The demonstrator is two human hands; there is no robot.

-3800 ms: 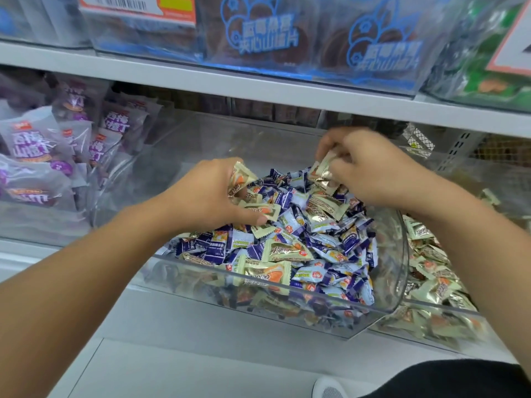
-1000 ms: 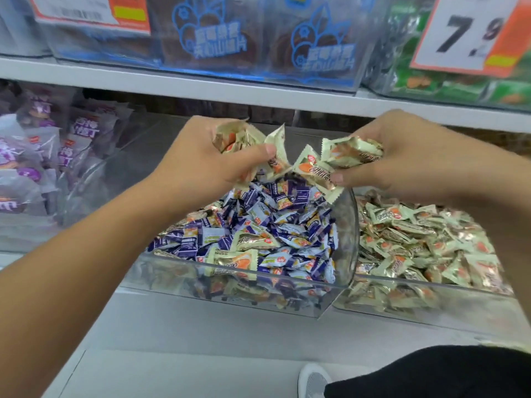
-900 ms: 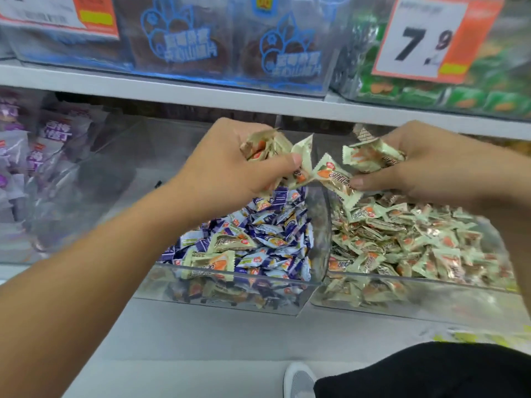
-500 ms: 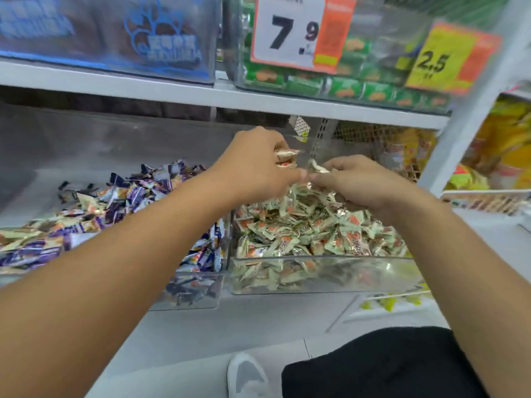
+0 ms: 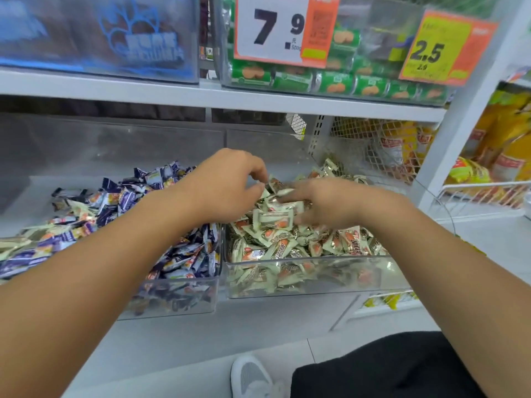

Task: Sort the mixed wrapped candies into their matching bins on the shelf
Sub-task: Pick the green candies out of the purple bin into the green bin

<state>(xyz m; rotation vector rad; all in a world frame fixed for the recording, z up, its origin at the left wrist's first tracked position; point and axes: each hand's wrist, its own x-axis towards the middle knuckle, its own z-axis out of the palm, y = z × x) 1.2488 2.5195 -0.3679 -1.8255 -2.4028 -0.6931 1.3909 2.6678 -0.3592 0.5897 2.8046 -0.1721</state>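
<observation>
Cream candies [image 5: 274, 216] now out of both hands, onto right bin's [image 5: 310, 285] pile.

Carrying two clear bins side by side: a white shelf [image 5: 184, 334], with the left bin [image 5: 172, 300] holding mostly purple wrapped candies [image 5: 186, 254] and the right bin [image 5: 313, 282] holding cream wrapped candies [image 5: 287, 248]. Sitting above, an upper shelf [image 5: 258, 100] bearing clear bins of green packets [image 5: 293, 79].

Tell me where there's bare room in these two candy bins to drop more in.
Left bin: bare floor behind the purple candies, toward the back wall. Right bin: cream candies heaped at the front under both hands; little bare room shows.
</observation>
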